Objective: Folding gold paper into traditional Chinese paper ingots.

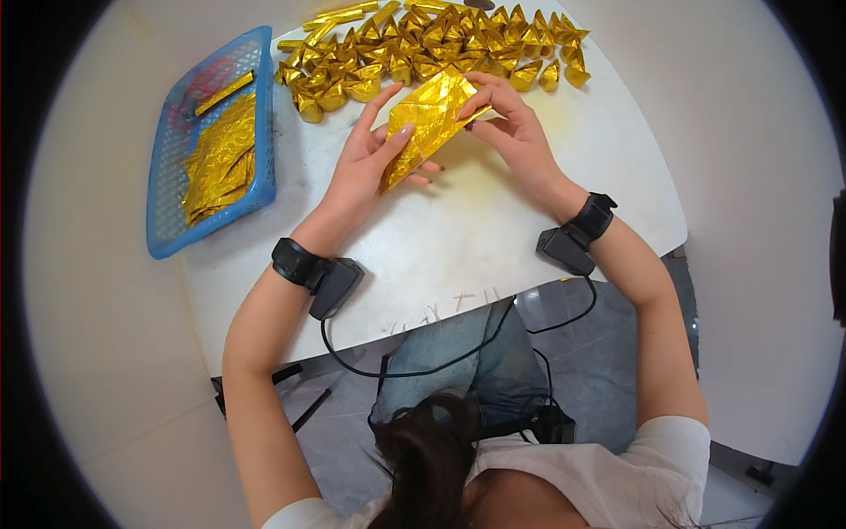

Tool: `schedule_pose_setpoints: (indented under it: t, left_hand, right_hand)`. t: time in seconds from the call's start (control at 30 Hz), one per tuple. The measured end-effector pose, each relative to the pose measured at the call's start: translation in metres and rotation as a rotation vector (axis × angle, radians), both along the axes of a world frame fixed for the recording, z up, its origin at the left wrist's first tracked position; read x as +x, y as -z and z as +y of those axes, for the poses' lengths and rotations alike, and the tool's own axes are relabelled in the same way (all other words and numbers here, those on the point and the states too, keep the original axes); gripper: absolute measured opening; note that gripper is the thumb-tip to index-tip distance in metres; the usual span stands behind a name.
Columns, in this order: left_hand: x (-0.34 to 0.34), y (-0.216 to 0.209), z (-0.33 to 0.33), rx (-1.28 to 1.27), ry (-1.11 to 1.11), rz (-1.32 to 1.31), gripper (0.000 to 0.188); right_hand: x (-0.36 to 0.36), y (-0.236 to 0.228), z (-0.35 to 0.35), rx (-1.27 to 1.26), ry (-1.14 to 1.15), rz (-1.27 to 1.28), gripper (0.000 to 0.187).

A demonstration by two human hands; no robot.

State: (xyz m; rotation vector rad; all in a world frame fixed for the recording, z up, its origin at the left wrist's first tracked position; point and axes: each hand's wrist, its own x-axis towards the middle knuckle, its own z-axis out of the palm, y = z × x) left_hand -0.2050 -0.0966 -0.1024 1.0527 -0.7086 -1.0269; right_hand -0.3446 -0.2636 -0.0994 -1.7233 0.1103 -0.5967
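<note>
- Table (pixel 586 154): mid-frame.
- Basket (pixel 265 141): upper left, at the table's left edge; in it a stack (pixel 220 163), with a strip (pixel 225 93) above.
- Pieces (pixel 432 44): on the table, upper centre, right of the basket.
- Strips (pixel 339 16): top edge, behind the pieces' left part.
- Sheet (pixel 430 115): before the pieces, between left hand (pixel 366 159) and right hand (pixel 511 123).

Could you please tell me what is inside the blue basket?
Overlapping gold sheets, a narrow gold strip and something reddish, too indistinct to name; whatever lies beneath the sheets is hidden.
</note>
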Motion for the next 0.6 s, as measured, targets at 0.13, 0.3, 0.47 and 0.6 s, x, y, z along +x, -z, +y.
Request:
schedule_pose_setpoints:
  t: [0.13,0.3,0.47,0.6]
  left_hand:
    - [0.002,0.002,0.0007,0.016,-0.019,-0.069,0.063]
    - [-0.0019,-0.0015,0.0,0.01,0.007,-0.131,0.07]
    - [-0.0029,-0.0051,0.001,0.033,0.0,-0.163,0.071]
    - [-0.0055,-0.0054,0.0012,0.056,-0.023,-0.196,0.07]
  right_hand:
    - [-0.0003,-0.0014,0.0017,-0.147,-0.011,-0.022,0.014]
    - [-0.0016,-0.0035,0.0029,-0.168,-0.049,-0.046,0.027]
    - [-0.0006,-0.0063,0.0017,-0.059,-0.153,-0.058,0.04]
    - [0.001,-0.0072,0.0033,0.023,-0.202,-0.097,0.037]
